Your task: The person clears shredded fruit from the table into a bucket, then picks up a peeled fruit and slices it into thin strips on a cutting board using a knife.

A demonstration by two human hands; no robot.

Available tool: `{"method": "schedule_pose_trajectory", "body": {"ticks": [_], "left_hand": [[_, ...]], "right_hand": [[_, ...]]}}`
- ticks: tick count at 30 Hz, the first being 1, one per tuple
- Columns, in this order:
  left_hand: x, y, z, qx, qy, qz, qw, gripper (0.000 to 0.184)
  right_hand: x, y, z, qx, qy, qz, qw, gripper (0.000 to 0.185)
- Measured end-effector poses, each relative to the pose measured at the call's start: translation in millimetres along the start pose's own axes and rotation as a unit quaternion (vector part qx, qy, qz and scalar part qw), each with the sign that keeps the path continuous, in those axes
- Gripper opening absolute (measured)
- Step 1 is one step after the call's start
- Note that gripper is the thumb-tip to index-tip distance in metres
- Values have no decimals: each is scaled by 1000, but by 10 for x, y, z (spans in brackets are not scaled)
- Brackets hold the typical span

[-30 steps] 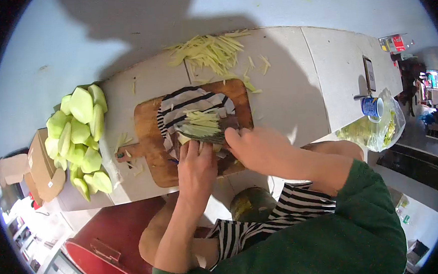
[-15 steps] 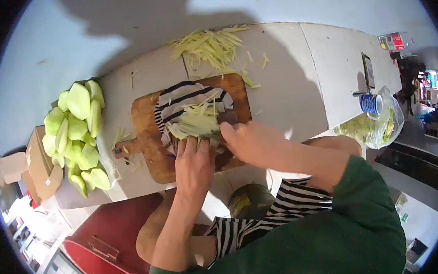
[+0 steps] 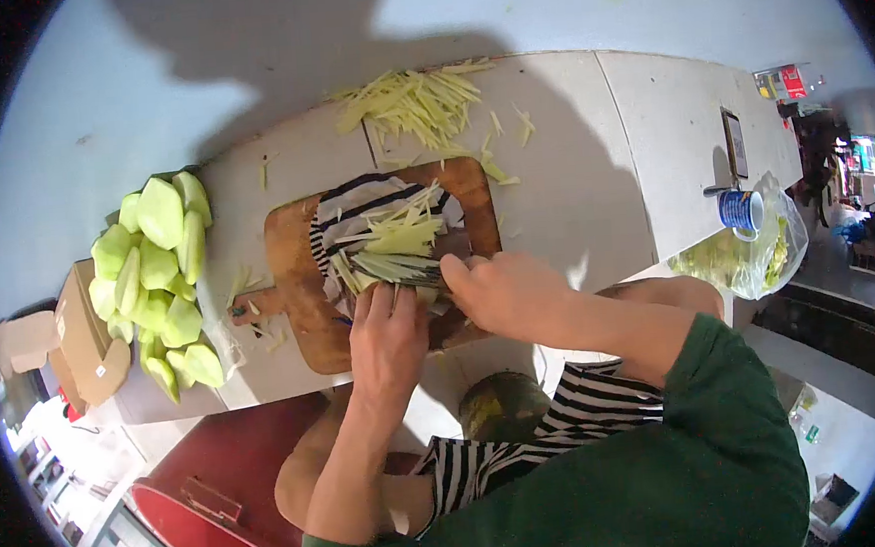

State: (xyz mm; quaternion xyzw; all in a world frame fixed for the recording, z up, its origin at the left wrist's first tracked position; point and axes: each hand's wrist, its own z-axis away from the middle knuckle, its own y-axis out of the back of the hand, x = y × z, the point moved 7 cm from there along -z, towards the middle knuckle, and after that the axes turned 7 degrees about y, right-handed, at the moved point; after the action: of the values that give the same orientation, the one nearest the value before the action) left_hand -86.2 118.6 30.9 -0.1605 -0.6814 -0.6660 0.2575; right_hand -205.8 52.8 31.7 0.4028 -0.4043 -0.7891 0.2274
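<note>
A wooden cutting board (image 3: pixel 300 244) lies on the tiled counter with a striped cloth (image 3: pixel 358 200) over its middle. Pale green strips (image 3: pixel 402 236) are heaped on the cloth. My right hand (image 3: pixel 504 291) is closed on a knife (image 3: pixel 429 272), whose blade lies among the strips and whose handle is hidden in the fist. My left hand (image 3: pixel 389 332) has its fingers bent together against a pale green piece (image 3: pixel 366 278) at the lower edge of the cloth, just left of the blade.
Large peeled green pieces (image 3: pixel 157 263) are piled at the left, beside a cardboard box (image 3: pixel 86 335). More strips (image 3: pixel 415 106) lie behind the board. At the right are a blue cup (image 3: pixel 741 211), a plastic bag (image 3: pixel 779 253) and a framed object (image 3: pixel 735 143). A red container (image 3: pixel 200 489) stands below.
The knife blade has shifted slightly, and more strips now lie loose over the cloth. Both hands have stayed close to the same place, with the same grips.
</note>
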Motion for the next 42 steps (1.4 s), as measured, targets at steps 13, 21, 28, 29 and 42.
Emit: {"method": "schedule_pose_trajectory", "body": {"ticks": [13,21,28,29,42], "left_hand": [[43,23,23,17,-11,11,1000,17],[23,12,60,43,-32,-6,999,19],[16,32,14,-7,9,15,1000,20],[-13,8,36,-8,9,14,1000,20],[-19,19,40,40,-23,17,999,12]], "right_hand": [[-99,66,65,5,5,32,999,22],[-325,268,177,-27,14,33,999,17],[-129,87,46,16,9,18,1000,21],[-178,129,107,3,2,31,1000,22],[-278,194,132,-8,5,46,999,22]]}}
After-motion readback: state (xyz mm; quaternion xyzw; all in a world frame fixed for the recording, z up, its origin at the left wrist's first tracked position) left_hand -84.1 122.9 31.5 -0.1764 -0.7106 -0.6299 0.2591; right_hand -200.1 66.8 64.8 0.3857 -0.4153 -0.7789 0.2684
